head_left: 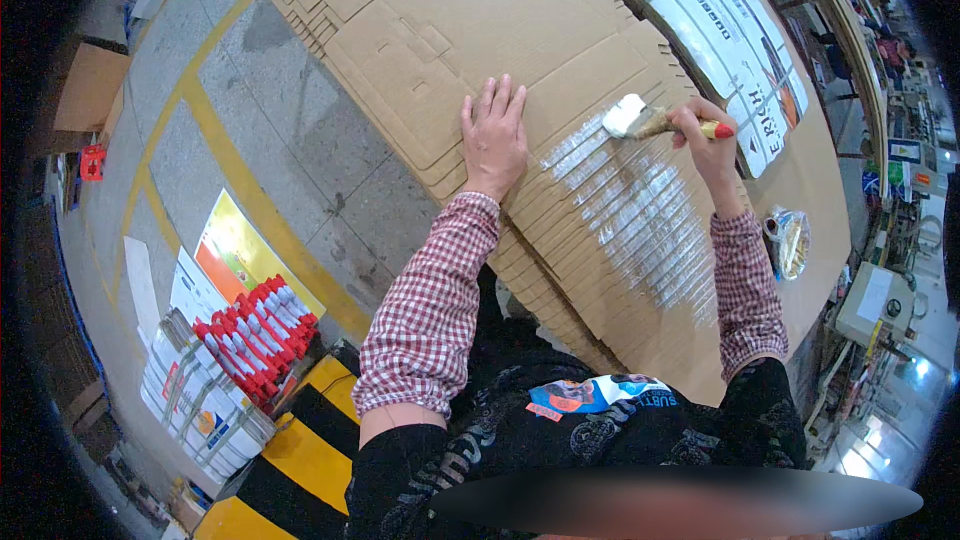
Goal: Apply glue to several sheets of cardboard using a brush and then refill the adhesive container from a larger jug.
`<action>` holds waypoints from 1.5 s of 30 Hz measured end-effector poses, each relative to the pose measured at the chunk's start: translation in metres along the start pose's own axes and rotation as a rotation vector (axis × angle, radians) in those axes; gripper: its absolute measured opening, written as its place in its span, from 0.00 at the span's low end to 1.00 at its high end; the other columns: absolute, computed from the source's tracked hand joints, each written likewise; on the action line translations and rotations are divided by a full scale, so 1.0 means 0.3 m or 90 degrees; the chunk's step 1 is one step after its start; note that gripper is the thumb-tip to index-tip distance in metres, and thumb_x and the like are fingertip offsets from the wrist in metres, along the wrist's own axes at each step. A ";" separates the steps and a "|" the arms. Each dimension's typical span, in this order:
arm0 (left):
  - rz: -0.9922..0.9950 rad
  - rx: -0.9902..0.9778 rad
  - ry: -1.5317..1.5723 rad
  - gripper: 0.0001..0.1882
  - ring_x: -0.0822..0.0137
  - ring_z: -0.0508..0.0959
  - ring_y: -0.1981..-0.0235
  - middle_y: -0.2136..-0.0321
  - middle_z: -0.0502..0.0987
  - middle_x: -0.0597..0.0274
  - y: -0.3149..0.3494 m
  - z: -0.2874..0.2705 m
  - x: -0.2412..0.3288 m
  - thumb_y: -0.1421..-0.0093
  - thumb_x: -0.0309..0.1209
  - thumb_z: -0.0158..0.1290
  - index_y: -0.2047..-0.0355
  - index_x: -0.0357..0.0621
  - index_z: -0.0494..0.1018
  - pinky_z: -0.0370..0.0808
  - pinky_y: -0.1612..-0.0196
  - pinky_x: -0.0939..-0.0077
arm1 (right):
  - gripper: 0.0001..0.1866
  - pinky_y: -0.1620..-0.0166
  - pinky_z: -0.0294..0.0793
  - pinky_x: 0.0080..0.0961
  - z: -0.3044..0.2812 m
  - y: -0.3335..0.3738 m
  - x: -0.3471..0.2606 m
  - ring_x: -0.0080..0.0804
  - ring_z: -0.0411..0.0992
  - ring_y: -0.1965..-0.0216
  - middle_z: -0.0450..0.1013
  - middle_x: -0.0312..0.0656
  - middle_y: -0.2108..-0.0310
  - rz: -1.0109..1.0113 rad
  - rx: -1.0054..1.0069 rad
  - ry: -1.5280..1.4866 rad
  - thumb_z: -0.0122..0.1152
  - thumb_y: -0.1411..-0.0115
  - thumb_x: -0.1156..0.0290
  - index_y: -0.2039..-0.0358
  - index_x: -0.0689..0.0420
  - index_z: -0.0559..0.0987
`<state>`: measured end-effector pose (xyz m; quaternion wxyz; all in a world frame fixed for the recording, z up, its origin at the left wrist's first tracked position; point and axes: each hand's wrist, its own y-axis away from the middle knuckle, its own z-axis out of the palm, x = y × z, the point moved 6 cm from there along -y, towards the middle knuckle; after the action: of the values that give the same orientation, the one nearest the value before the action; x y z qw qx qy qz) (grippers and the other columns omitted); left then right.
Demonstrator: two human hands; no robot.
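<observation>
While the L hand lies flat, palm down, on the big sheet of brown cardboard, the R hand grips a brush over the same sheet. L fingers are straight & a bit apart, tips pointing away from the body, pressing on the board w/ nothing held; can't tell exactly how the L thumb sits. R fingers are curled & clamped on the brush handle, its red tip poking out on the R side, bristle end pointing L. Bristles are loaded w/ thick white stuff & sit at the upper edge of a streaky white patch; can't tell if they're touching the board. Patch runs across the ribbed, slotted part of the cardboard, btwn the two forearms. Both sleeves are red/white check.

Just past the R hand, a strapped bundle of printed white sheets lies on the cardboard; nearer the body, beside the R forearm, a clear plastic bag w/ yellowish contents. Down L, well apart from the hands: a 2nd strapped bundle, red-&-white pieces in a row, & a yellow/black striped block.
</observation>
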<state>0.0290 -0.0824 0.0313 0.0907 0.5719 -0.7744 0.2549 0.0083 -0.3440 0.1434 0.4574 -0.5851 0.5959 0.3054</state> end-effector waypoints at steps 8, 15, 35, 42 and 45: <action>0.001 -0.001 -0.002 0.22 0.63 0.56 0.39 0.42 0.61 0.61 -0.003 -0.015 -0.009 0.43 0.28 0.44 0.47 0.50 0.66 0.48 0.39 0.56 | 0.11 0.82 0.66 0.13 -0.039 -0.058 0.028 0.16 0.67 0.84 0.73 0.38 0.80 -0.013 0.039 -0.046 0.52 0.43 0.72 0.80 0.63 0.74; 0.001 -0.008 -0.006 0.21 0.62 0.55 0.38 0.41 0.60 0.60 -0.004 -0.012 -0.015 0.42 0.30 0.43 0.46 0.48 0.65 0.48 0.39 0.54 | 0.11 0.81 0.68 0.15 -0.078 -0.109 0.027 0.18 0.68 0.85 0.74 0.40 0.79 -0.007 0.084 -0.082 0.52 0.43 0.70 0.80 0.63 0.74; 0.014 0.020 -0.009 0.21 0.61 0.57 0.40 0.43 0.62 0.60 -0.021 -0.009 -0.021 0.43 0.30 0.44 0.47 0.49 0.66 0.49 0.39 0.53 | 0.09 0.80 0.68 0.17 -0.164 -0.055 0.144 0.20 0.67 0.85 0.74 0.40 0.78 0.084 0.027 -0.017 0.53 0.44 0.71 0.78 0.62 0.75; -0.033 0.108 0.127 0.23 0.54 0.53 0.38 0.40 0.56 0.51 0.024 -0.118 -0.051 0.42 0.31 0.42 0.45 0.44 0.63 0.46 0.38 0.53 | 0.09 0.74 0.73 0.17 -0.328 0.160 -0.002 0.21 0.71 0.76 0.75 0.42 0.69 0.207 0.011 -0.123 0.54 0.42 0.68 0.71 0.61 0.75; -0.104 0.199 0.161 0.26 0.50 0.49 0.37 0.39 0.51 0.46 0.159 -0.167 0.057 0.40 0.33 0.41 0.42 0.39 0.57 0.44 0.37 0.53 | 0.11 0.66 0.75 0.18 -0.381 0.186 -0.074 0.24 0.73 0.67 0.72 0.46 0.60 0.162 0.064 -0.271 0.52 0.39 0.66 0.64 0.62 0.73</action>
<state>-0.0287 -0.0613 0.0676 0.1176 0.6036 -0.6589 0.4333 -0.0700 -0.4303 0.1991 0.5589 -0.4043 0.5694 0.4472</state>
